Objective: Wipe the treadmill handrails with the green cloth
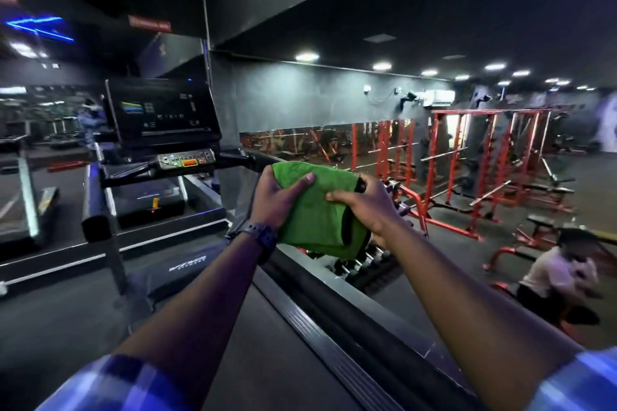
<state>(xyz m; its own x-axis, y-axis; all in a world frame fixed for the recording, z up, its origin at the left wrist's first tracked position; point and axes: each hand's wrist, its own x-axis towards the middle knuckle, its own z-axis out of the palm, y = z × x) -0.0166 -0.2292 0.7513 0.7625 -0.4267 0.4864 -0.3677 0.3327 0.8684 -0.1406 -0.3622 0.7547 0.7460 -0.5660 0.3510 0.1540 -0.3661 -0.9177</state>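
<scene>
A folded green cloth [320, 210] is draped over the treadmill's right handrail [247, 160], which runs from the console toward me and is mostly hidden under the cloth. My left hand [277, 198] grips the cloth's left side, thumb on top. On the right side my right hand [367, 207] clamps the cloth. A dark watch sits on my left wrist. The left handrail [95, 197] runs along the far side of the belt, ending in a black cap.
The treadmill console [163, 113] with a lit screen stands ahead left. Its belt [250, 354] lies below my arms. Red squat racks [467, 170] and benches fill the floor on the right, where a person [561, 277] crouches. A dumbbell rack [360, 264] sits beyond the rail.
</scene>
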